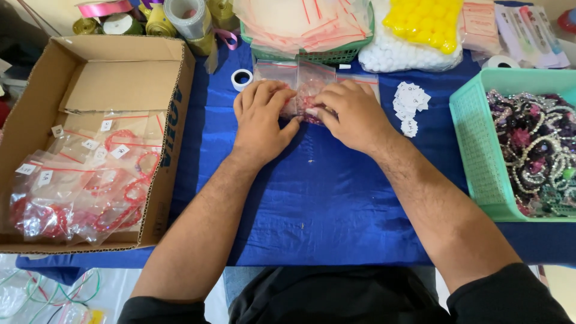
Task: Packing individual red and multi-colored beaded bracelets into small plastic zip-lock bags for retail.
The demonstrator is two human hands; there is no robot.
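Head view: your left hand (259,117) and right hand (351,114) press 1 clear plastic bag (303,90) with curled fingers at upper centre of the blue cloth (312,198).

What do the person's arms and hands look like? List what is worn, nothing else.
Both hands, left hand and right hand, are bare: no gloves, and no rings or watch visible. The forearms are bare and hairy. Dark, black-looking sleeves sit pushed up near the elbows on both arms, part of a dark top. No markings show on the fabric.
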